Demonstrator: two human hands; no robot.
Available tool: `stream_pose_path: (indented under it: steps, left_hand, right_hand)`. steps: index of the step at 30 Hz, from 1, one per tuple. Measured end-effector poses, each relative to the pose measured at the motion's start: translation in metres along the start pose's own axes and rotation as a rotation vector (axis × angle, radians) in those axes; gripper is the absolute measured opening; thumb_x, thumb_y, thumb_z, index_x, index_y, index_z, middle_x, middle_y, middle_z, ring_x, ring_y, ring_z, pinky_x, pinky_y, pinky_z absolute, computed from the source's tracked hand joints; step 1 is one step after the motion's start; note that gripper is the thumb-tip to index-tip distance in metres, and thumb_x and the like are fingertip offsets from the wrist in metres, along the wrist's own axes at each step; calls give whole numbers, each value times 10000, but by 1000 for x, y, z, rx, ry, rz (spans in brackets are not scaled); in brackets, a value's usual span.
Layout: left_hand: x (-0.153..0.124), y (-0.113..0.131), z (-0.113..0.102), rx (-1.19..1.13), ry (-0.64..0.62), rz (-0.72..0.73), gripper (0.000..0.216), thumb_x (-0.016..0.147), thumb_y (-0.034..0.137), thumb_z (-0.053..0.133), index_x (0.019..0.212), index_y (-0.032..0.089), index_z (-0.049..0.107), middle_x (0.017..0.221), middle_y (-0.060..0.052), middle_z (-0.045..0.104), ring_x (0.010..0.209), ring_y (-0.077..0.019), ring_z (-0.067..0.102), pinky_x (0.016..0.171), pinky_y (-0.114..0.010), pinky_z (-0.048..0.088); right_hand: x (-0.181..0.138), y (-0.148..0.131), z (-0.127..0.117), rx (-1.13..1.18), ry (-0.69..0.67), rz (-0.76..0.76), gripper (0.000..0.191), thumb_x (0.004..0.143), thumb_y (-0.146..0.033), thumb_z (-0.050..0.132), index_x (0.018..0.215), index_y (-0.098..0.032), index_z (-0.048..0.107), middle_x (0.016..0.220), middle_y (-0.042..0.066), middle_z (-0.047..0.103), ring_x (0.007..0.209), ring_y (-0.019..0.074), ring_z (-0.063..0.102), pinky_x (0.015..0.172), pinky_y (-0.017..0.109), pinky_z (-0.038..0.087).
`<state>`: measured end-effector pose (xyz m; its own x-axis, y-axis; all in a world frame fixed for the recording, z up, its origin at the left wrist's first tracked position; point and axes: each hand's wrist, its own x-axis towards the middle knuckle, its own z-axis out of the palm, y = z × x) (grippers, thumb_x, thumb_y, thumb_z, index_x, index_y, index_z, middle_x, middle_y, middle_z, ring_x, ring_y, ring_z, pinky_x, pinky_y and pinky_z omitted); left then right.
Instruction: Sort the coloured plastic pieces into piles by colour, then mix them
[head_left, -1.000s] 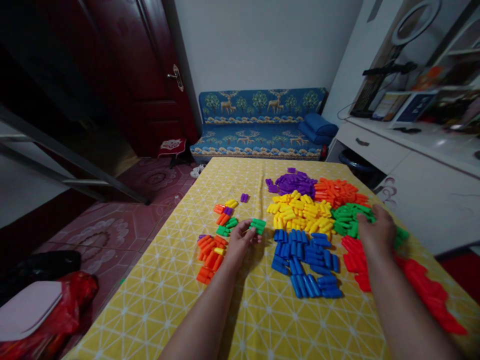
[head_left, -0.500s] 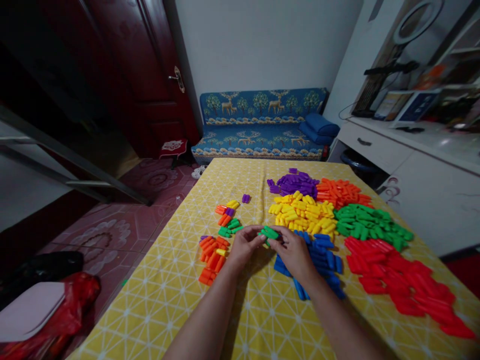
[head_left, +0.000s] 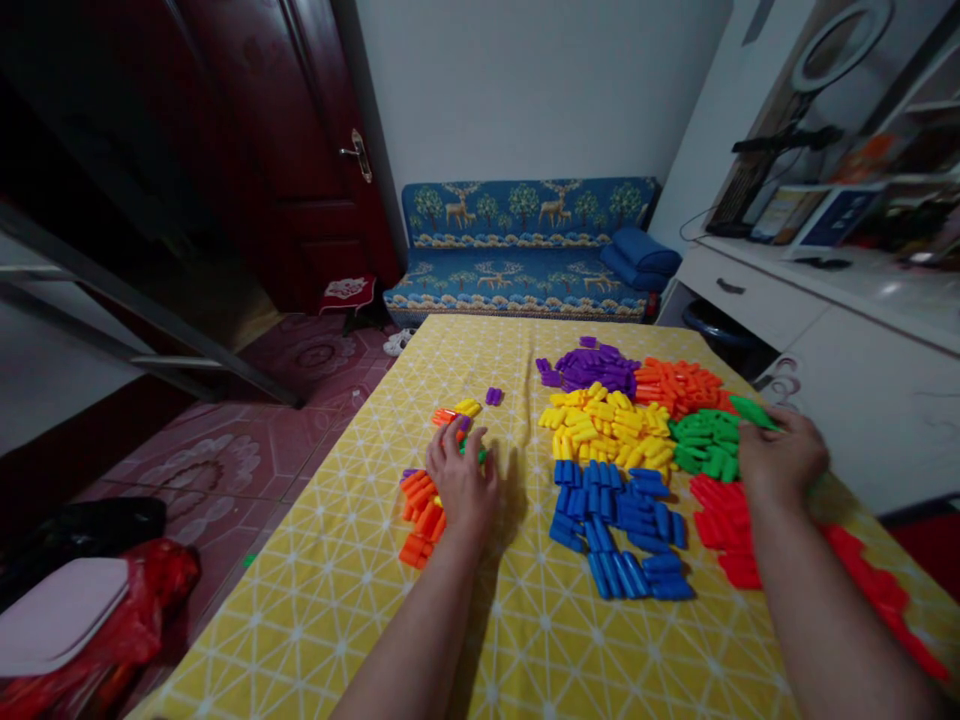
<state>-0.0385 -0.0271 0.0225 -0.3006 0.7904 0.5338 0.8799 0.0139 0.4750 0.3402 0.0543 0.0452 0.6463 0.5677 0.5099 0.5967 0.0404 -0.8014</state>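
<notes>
Room, head view: patterned reddish floor tiles [head_left: 300,440]; dark red door [head_left: 292,150] with a metal handle; pale wall [head_left: 525,90]; blue sofa [head_left: 517,270] printed with deer and trees, a folded blue cushion [head_left: 641,252] at its right end; stool [head_left: 349,292] with a red cover, near the door; white cabinet [head_left: 847,370] on the right side.

Surface: one table, dressed in a yellow cloth [head_left: 360,620] with a white line pattern.

Stock, right half of the table, small plastic pieces sorted by colour: purple pile [head_left: 600,370] at the far side; orange pile [head_left: 679,385] to its right; yellow pile [head_left: 607,425] in front of the purple; green pile [head_left: 705,443] to the right of the yellow; blue pile [head_left: 622,525] nearer the person; red pile [head_left: 727,520] to the right of the blue, partly hidden by the forearm.

Stock, left half: orange cluster [head_left: 424,520]; yellow piece [head_left: 469,407] farther back; purple piece [head_left: 493,396] lying apart from the rest.

Left hand [head_left: 463,475]: fingers spread and bent downward over a small green item [head_left: 473,451], mostly covered, beside the orange cluster; whether it grips cannot be told.

Right hand [head_left: 784,450]: fingers closed on a green piece [head_left: 754,412], tilted, raised at the right edge of the green pile.
</notes>
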Motion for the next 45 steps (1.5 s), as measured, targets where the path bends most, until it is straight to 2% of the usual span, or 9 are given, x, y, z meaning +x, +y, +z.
stream_pose_path:
  steps: [4,11,14,20,24,26,32,39,45]
  left_hand:
    - [1,-7,7,184,-129,-112,551,784,293,632,1321,202,557,1536,-174,338,1417,-406,266,1112,-579,244]
    - [9,-17,8,202,-273,-84,433,841,306,573,1266,222,585,1395,-163,473,1190,-327,485,962,-443,404]
    - [15,-18,5,212,-281,-104,432,822,391,615,1235,264,599,1305,-134,514,1132,-312,493,921,-428,402]
    - [18,-19,5,147,-220,-101,277,783,377,637,1029,255,671,1168,-100,568,1082,-282,514,881,-393,403]
    - [19,-23,10,31,-110,-104,204,831,388,580,791,213,678,1099,-88,619,1060,-256,544,921,-376,409]
    - [22,-24,13,-14,-79,-97,213,850,379,562,843,203,680,1078,-92,636,1038,-243,564,921,-355,419]
    - [39,-15,18,88,-239,-88,418,837,326,578,1240,228,624,1173,-116,648,1060,-283,569,894,-382,430]
    - [67,0,27,201,-427,-71,247,836,249,558,974,241,763,1034,-131,645,985,-282,591,815,-375,446]
    - [92,11,50,31,-300,107,328,884,152,467,1109,243,688,1162,-82,583,999,-196,581,771,-278,454]
  right_hand:
    - [5,14,-6,-265,-45,-152,304,729,-319,528,969,-205,676,982,152,670,1049,415,597,880,599,451]
    - [-40,-18,1,-203,-121,-269,279,793,-345,549,993,-215,695,1080,163,675,1098,351,589,986,514,429]
    - [-79,-55,9,31,-208,-309,259,803,-355,551,947,-188,687,1035,116,691,1039,281,623,986,471,462]
    - [-186,-124,24,347,-679,-294,185,864,-238,548,989,-214,682,1109,88,678,1089,224,616,1007,421,469]
    - [-237,-139,37,413,-811,-305,231,852,-142,536,1023,-220,671,1138,87,662,1107,216,612,994,405,491]
    - [-250,-138,43,398,-821,-325,260,840,-106,529,1036,-213,663,1139,93,659,1098,220,618,977,412,507]
    - [-261,-131,48,334,-851,-404,320,836,-54,496,1071,-209,648,1162,95,646,1108,225,608,969,420,513]
    - [-263,-129,48,313,-803,-400,308,829,-58,497,1034,-219,660,1137,94,657,1078,231,633,931,404,537]
    - [-263,-130,46,303,-836,-385,300,829,-55,493,1028,-207,659,1131,93,659,1063,231,637,915,393,543]
